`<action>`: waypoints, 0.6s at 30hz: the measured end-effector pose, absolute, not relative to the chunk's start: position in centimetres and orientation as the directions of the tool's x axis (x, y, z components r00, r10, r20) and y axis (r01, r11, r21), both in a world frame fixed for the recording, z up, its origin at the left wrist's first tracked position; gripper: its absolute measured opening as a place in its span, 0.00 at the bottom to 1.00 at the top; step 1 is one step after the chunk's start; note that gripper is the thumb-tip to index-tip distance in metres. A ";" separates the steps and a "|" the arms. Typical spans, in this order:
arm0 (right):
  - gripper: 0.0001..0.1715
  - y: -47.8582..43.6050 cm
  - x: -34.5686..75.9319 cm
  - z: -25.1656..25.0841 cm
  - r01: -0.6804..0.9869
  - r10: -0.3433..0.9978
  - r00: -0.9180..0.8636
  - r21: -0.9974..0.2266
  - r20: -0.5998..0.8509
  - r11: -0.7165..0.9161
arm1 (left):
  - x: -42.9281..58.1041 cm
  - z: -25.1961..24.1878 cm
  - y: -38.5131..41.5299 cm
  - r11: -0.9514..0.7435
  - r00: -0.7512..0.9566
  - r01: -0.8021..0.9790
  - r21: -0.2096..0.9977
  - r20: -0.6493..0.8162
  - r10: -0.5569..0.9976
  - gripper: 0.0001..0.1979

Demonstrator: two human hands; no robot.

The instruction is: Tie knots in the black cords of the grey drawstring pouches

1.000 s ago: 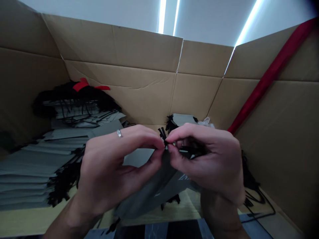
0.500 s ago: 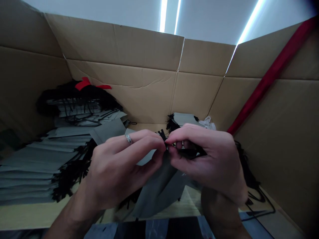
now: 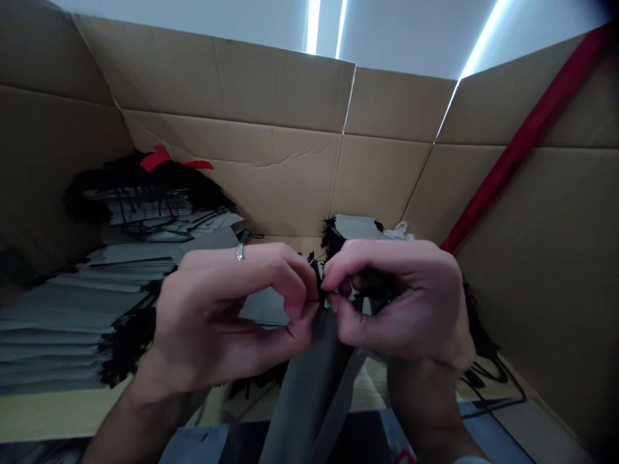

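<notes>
A grey drawstring bag [image 3: 300, 393] hangs down in folds below my hands, close to my lap. My left hand [image 3: 207, 309], with a ring on one finger, pinches its black-corded top edge between thumb and fingertips. Right beside it, the thumb and forefinger of my right hand [image 3: 411, 303] are pressed together on the same edge. Black cord [image 3: 380, 287] lies bunched inside the curled fingers of my right hand. The fingertips nearly meet, and they hide the exact spot they grip.
Grey bags with black cord ends lie in a stack [image 3: 62, 328] on the left. Behind it is a pile of black cords [image 3: 145, 174] with a red strip. Another small stack [image 3: 355, 225] stands at the back. Cardboard walls [image 3: 232, 142] enclose the table; black cord lies at right.
The hanging bag has swung to a steeper, narrower fold and reaches lower. My left hand has turned and its thumb has come up against the fingertips. My right hand keeps its pinch.
</notes>
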State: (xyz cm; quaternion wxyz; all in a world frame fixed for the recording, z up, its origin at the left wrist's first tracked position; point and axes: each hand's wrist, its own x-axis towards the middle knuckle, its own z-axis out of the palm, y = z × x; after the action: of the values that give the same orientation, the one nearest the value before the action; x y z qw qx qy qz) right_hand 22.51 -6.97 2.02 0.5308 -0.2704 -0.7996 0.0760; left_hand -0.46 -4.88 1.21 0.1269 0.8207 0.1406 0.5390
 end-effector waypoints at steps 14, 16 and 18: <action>0.15 -6.6 22.1 2.3 0.230 0.659 -0.213 -0.618 0.722 0.751 | -0.4 1.1 -2.9 -0.857 0.373 -0.166 0.487 0.836 0.403 0.18; 0.16 -6.7 22.1 2.4 0.278 0.657 -0.170 -0.604 0.734 0.747 | -0.5 1.0 -3.2 -0.889 0.345 -0.092 0.448 0.852 0.393 0.17; 0.16 -6.9 22.2 2.4 0.310 0.639 -0.142 -0.579 0.756 0.754 | -0.6 1.0 -3.6 -0.906 0.322 -0.001 0.423 0.858 0.400 0.14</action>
State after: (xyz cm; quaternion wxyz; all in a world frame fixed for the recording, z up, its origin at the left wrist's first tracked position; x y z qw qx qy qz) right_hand 22.15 -6.87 2.36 0.5714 -0.3199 -0.7419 0.1439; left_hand -0.60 -3.64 1.00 0.1764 0.7937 0.1259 0.5683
